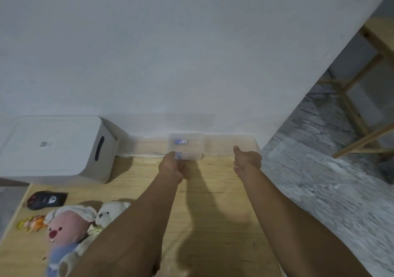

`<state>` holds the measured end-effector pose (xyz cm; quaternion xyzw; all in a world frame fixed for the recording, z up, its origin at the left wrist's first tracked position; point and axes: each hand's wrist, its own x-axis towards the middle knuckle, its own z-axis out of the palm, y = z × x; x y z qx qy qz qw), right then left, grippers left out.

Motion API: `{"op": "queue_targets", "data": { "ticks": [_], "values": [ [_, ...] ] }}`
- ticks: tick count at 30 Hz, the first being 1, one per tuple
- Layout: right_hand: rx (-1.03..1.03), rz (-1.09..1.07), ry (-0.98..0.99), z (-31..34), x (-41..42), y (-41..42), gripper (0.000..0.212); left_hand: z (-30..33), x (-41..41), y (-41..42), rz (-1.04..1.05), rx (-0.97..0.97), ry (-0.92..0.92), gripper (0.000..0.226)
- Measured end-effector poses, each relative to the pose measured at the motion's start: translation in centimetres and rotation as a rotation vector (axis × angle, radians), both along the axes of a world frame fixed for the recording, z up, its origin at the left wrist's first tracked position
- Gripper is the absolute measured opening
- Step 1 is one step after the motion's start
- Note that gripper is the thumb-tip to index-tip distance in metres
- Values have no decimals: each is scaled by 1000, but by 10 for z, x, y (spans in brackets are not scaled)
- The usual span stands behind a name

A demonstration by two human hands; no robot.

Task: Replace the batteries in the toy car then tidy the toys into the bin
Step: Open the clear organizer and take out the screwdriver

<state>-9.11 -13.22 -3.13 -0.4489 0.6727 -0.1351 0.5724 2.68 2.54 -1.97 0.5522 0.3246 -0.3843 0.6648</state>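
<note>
Early stage. Your left hand (173, 166) pinches the clear battery box (186, 146) at the bench's (213, 212) far edge; right hand (247, 158) grip unclear. Toy car (45, 199) and plush toys (70, 225) lie untouched; bin (53, 149) awaits.

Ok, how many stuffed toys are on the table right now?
2. A pink plush with a white cap lies near the table's front left; a white teddy bear sits just right of it, touching it. The left forearm covers part of that area, so another could be hidden.
</note>
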Motion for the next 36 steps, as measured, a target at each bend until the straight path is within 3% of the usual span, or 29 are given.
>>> {"op": "queue_targets", "data": {
  "ticks": [4, 7, 11, 14, 17, 22, 27, 32, 36],
  "values": [
    [69, 108, -41, 3, 26, 31, 29, -3, 15, 10, -23, 51, -29, 30],
    [199, 249, -96, 8, 44, 56, 19, -5, 23, 13, -50, 116, -48, 28],
    [363, 331, -176, 11, 64, 81, 27, -10, 32, 18, -103, 177, -39, 37],
    [495, 278, -234, 8, 76, 92, 42, -13, 35, 20, -152, 195, -19, 42],
    [559, 231, -251, 4, 84, 98, 44, -14, 36, 21, -164, 205, -2, 39],
    [547, 244, -242, 3, 82, 101, 36, -19, 41, 22, -71, 222, -2, 57],
    [387, 203, -198, -1, 84, 106, 32, -18, 35, 22, -46, 233, -33, 46],
    [429, 225, -222, 6, 85, 105, 17, -15, 31, 20, 16, 230, -18, 41],
    [356, 255, -186, 4, 88, 107, 23, -8, 33, 21, 21, 132, 29, 61]
  ]
}}
